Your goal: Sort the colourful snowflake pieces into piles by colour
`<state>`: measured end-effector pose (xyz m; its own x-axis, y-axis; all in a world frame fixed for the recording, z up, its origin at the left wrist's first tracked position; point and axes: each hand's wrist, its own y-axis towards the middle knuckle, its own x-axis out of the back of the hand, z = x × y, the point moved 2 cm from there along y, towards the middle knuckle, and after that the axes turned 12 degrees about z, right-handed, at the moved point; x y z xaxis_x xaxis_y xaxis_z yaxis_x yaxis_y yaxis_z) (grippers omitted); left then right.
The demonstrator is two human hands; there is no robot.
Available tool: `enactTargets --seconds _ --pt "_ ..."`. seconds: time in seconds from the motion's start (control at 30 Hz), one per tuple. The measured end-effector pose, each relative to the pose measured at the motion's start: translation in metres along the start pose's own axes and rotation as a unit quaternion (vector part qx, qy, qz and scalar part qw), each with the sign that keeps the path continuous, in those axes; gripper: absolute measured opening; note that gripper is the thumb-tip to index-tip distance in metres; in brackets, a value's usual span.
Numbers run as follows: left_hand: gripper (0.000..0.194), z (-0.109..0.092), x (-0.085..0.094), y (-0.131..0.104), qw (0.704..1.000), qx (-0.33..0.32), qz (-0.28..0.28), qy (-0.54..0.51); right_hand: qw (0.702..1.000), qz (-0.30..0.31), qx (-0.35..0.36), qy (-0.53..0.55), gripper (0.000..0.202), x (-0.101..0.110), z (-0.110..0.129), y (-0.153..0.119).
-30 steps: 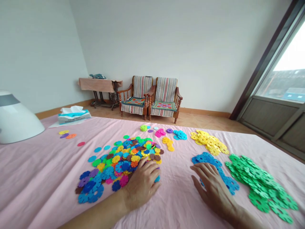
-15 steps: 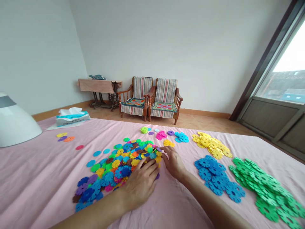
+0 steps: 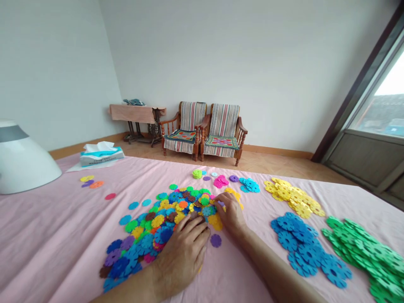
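A mixed heap of colourful plastic snowflake discs [image 3: 158, 221] lies on the pink cloth. My left hand [image 3: 186, 248] rests over the heap's near right edge, its fingers stretched out and lying on the discs. At the heap's right end, my right hand [image 3: 232, 214] has its thumb and fingers closed around a purple snowflake disc [image 3: 221, 203], partly hidden by the fingers. Yellow discs [image 3: 215, 222] lie below those fingertips, and a single purple disc [image 3: 216, 240] sits flat between my hands. More yellow discs [image 3: 232, 192] are partly covered by my right hand.
Sorted piles lie to the right: blue [image 3: 303, 244], green [image 3: 362, 248] and yellow [image 3: 292, 195]. Smaller light blue [image 3: 250, 185], pink [image 3: 221, 181] and lime [image 3: 197, 174] groups are farther back. A tissue box [image 3: 101, 155] and white appliance [image 3: 27, 164] stand left.
My right hand has drawn slightly back from the heap with the purple disc at its fingertips. Another purple disc, formerly beside my left fingers, now lies uncovered. The view has shifted slightly left.
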<state>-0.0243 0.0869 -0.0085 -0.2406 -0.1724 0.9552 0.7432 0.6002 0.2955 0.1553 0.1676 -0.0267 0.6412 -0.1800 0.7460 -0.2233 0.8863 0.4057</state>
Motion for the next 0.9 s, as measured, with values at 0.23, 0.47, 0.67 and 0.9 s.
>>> enactTargets --seconds 0.23,0.47,0.67,0.9 --pt "0.031 -0.001 0.005 0.0 1.0 0.006 0.007 -0.002 0.981 -0.071 -0.178 0.004 0.025 0.039 -0.053 0.001" --pt "0.03 -0.002 0.005 0.0 1.0 0.006 0.004 -0.013 0.967 -0.054 -0.249 0.002 0.027 0.047 -0.083 -0.003" --pt "0.031 -0.001 0.003 0.001 1.0 0.009 0.015 -0.01 0.968 -0.054 -0.247 -0.005 0.03 0.054 -0.073 -0.002" --pt "0.029 -0.003 0.004 0.0 1.0 0.008 0.014 -0.006 0.988 0.109 -0.103 0.04 0.017 0.047 -0.025 0.0"
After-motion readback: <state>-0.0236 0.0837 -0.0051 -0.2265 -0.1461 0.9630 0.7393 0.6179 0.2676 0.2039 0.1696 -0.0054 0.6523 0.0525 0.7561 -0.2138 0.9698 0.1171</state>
